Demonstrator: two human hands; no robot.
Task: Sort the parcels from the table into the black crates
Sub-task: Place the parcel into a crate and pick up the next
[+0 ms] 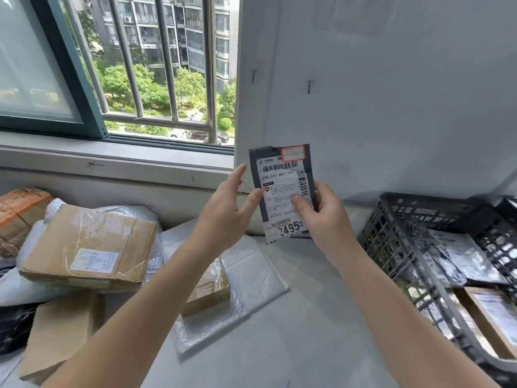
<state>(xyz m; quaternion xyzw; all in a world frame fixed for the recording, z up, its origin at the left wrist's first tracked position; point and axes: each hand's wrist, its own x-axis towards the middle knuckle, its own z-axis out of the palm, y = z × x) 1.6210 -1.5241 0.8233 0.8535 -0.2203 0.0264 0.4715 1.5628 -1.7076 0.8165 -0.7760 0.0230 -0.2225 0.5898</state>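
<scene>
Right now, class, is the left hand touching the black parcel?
Touching. The head view shows the left hand resting its thumb tip on the black parcel, no gap; the right hand grips it.

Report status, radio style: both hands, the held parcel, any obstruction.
Right hand grips dark parcel, held up, label facing. Left hand open, thumb at its edge. Black crate to the right, nothing between.

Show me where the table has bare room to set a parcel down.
Bare table lies between the white bubble mailer and the black crate. The left is crowded with stacked cardboard boxes and bags.
</scene>
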